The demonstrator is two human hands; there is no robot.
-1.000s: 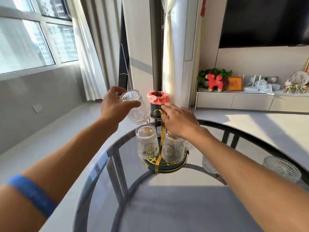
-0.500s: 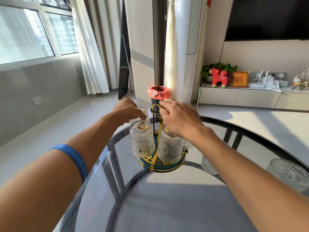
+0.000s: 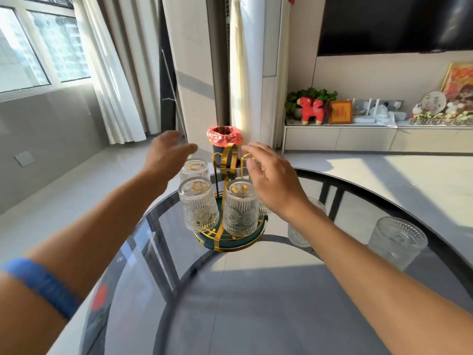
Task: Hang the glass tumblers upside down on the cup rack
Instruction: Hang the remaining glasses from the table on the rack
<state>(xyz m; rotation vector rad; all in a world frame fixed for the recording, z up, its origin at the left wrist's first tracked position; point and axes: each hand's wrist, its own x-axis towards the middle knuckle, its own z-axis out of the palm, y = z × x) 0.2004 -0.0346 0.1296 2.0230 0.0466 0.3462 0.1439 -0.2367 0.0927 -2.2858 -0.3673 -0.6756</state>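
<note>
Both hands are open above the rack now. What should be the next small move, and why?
Probably the right hand should reach toward the near upright tumbler on the glass table, right of the cup rack. Both hands are empty, the left hand is farther from it, and at least one gold hook looks free.

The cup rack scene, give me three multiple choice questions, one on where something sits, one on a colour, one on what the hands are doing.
1. Where does the cup rack stand?
A. on the floor
B. on the glass table
C. on the TV cabinet

2. What colour is the band on the left forearm?
A. blue
B. red
C. green

3. What are the hands doing?
A. each grips a tumbler
B. both open, holding nothing
C. both rest flat on the table

Answers: 1 B, its round base sits on the tabletop. 2 A, the band is plainly blue. 3 B, left hand and right hand have spread fingers above the rack.
</note>
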